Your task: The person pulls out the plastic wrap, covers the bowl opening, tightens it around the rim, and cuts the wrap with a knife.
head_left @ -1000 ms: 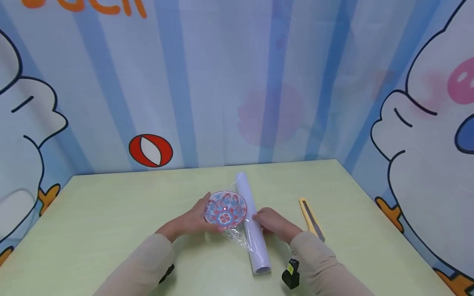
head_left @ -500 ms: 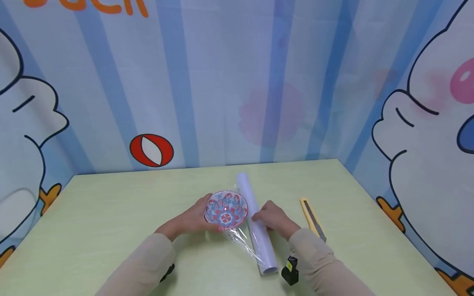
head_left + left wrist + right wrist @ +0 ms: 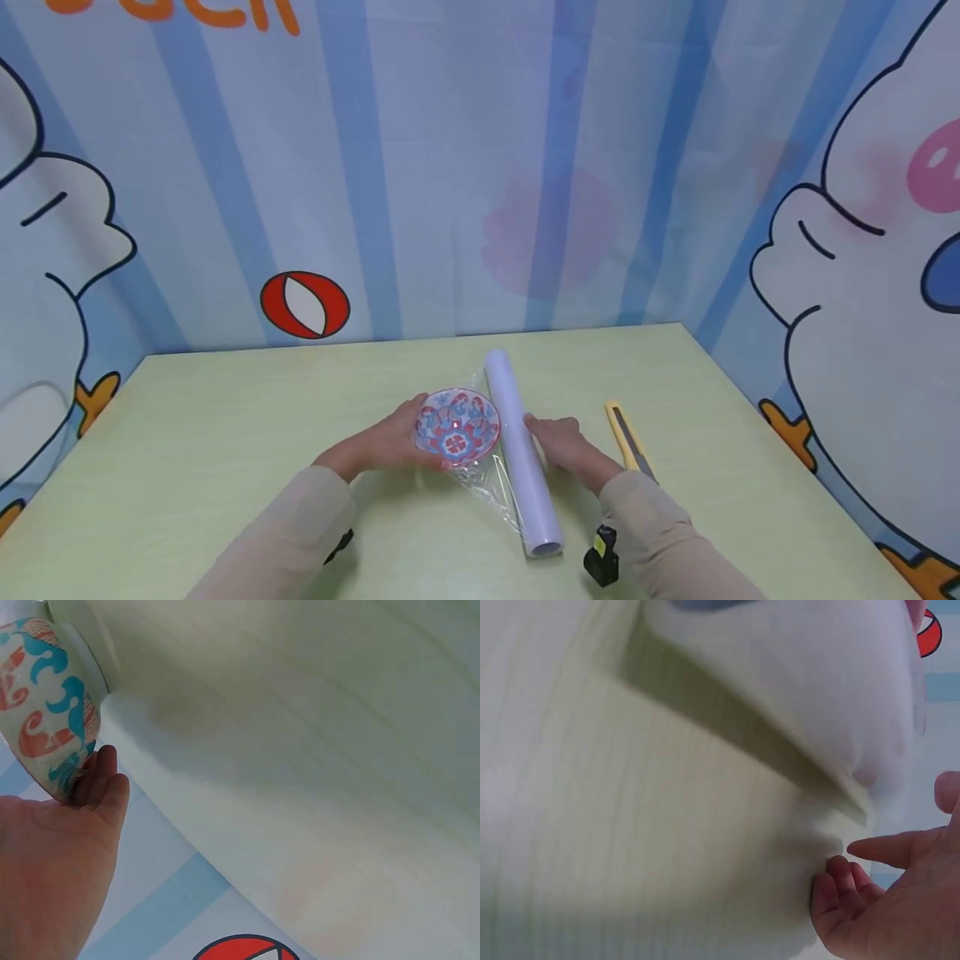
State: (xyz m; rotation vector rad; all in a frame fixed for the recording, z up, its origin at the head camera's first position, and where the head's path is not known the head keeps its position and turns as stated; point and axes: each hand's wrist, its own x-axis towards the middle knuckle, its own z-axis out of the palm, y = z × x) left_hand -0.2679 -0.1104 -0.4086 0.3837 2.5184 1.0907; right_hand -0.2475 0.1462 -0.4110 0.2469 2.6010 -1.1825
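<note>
A bowl (image 3: 457, 427) with a red and blue pattern is tilted so its inside faces me in the head view. My left hand (image 3: 396, 436) grips it by the left side, thumb at the near rim; the left wrist view shows the fingers (image 3: 112, 791) against the bowl's patterned outside (image 3: 64, 697). Clear plastic film (image 3: 483, 487) stretches from under the bowl to a long pale roll (image 3: 522, 454). My right hand (image 3: 566, 442) is at the roll's right side, index finger out and the others loosely curled. In the right wrist view the fingers (image 3: 885, 847) hold nothing beside the roll (image 3: 802, 682).
A yellow utility knife (image 3: 628, 437) lies on the table (image 3: 247, 458) to the right, partly behind the right forearm. Black wrist devices (image 3: 602, 557) hang below the sleeves. A printed cloth backdrop (image 3: 450, 167) rises behind the table edge.
The roll has shifted to the right, and the film between it and the bowl is spread wider. My right hand has moved right with it. My left hand still holds the bowl in place.
</note>
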